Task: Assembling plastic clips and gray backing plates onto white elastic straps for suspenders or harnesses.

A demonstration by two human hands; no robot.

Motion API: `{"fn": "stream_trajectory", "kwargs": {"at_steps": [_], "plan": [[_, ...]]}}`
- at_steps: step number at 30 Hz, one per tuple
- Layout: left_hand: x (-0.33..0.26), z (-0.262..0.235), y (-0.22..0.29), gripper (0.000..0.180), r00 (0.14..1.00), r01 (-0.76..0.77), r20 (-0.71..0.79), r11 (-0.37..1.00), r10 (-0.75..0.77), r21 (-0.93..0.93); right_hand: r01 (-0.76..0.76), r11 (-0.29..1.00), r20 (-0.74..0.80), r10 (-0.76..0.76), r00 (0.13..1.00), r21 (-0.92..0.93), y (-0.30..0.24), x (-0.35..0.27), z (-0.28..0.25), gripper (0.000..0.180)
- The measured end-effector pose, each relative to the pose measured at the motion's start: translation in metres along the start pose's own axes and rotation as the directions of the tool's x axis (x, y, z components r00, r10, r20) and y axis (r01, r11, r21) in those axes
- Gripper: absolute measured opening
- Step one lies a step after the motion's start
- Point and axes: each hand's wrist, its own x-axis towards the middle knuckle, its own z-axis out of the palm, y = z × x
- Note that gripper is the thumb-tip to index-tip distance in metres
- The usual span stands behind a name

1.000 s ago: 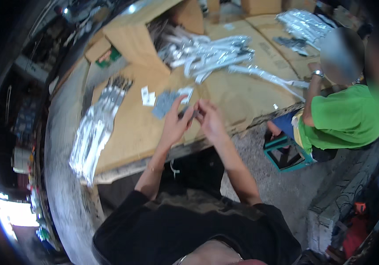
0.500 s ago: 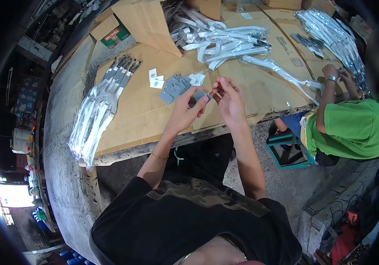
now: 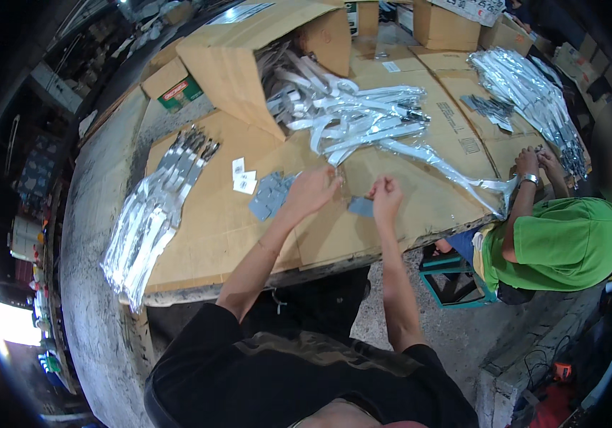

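My right hand (image 3: 386, 200) pinches a small dark grey card (image 3: 361, 206), seemingly a hang tag, just above the cardboard-covered table. To its left, my left hand (image 3: 311, 191) is closed with its fingertips together near some thin clear strands; what it grips, if anything, is too small to make out. Under and beside that hand lies a loose pile of grey cards (image 3: 269, 197). Several white cards (image 3: 244, 181) lie just beyond the pile on the left.
Bundled white straps in clear plastic (image 3: 145, 221) lie at the left. More wrapped straps (image 3: 377, 118) spill from an open cardboard box (image 3: 231, 68). At the right, a co-worker in a green shirt (image 3: 559, 242) handles things near another strap bundle (image 3: 527, 93).
The grey card, in my left hand before, is now in my right. My hands have moved apart, the left one toward the card pile. The view has tilted up slightly.
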Motion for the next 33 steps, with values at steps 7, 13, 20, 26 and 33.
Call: {"fn": "stream_trajectory", "kwargs": {"at_steps": [7,13,20,26,33], "plan": [[0.203,0.081,-0.002,0.025,0.938,-0.345,0.085,0.923,0.335,0.170,0.126,0.986,-0.081,-0.136,0.987,-0.109,0.010,-0.005,0.004,0.021],[0.277,0.145,-0.017,0.020,0.894,-0.439,0.301,0.790,0.333,0.429,0.023,0.980,-0.068,-0.037,0.997,-0.198,0.006,-0.009,0.013,0.016],[0.303,0.145,-0.020,0.013,0.825,-0.559,0.393,0.687,0.407,0.463,0.114,0.976,-0.077,-0.129,0.989,-0.183,0.008,-0.001,0.006,0.013],[0.298,0.129,-0.024,0.021,0.850,-0.512,0.410,0.704,0.331,0.492,0.067,0.977,-0.072,-0.083,0.994,-0.204,0.006,-0.002,0.010,0.016],[0.284,0.140,-0.028,0.030,0.875,-0.425,0.436,0.768,0.211,0.480,0.098,0.979,-0.049,-0.109,0.993,-0.179,0.010,-0.004,0.010,0.013]]}}
